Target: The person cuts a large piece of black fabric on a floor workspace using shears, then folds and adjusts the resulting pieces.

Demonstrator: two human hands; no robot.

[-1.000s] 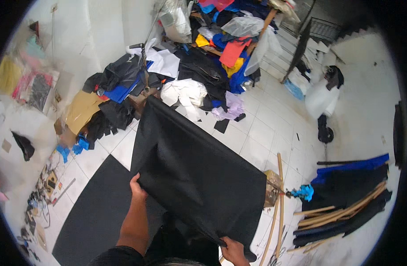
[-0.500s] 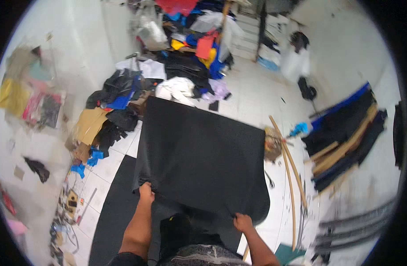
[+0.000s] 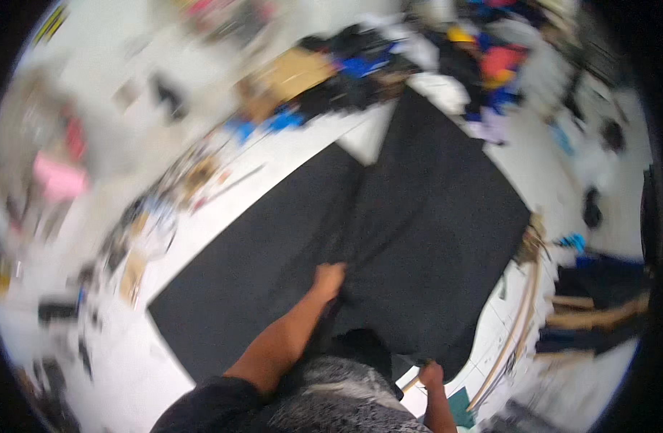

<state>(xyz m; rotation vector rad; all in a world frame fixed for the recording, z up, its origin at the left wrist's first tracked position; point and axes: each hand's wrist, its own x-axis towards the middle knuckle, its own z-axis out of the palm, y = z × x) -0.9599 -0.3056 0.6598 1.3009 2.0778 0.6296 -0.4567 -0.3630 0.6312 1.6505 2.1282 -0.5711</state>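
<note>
Fingers curled round a gathered fold, my left hand [image 3: 330, 280] grips a large black sheet of material [image 3: 440, 224] near its left side. Lower and to the right, my right hand [image 3: 431, 375] is closed on the near edge of the same sheet. The sheet spreads out ahead of me, creased between my hands. To its left, a flat black piece [image 3: 252, 260] lies on the white tiled floor. The sheet overlaps it, so I cannot tell whether the two are joined.
A heap of coloured cloth [image 3: 490, 65] lies at the far side, with tan sheets [image 3: 295, 72] beside it. Small clutter [image 3: 180, 180] lines the left wall. On the right are long wooden strips [image 3: 515, 339], dark rolls [image 3: 598, 281] and a green piece [image 3: 460, 408].
My view has swung left, so the room sits turned and blurred. My left hand, still gripping the sheet, appears nearer the middle. More of the flat black piece shows on the left.
</note>
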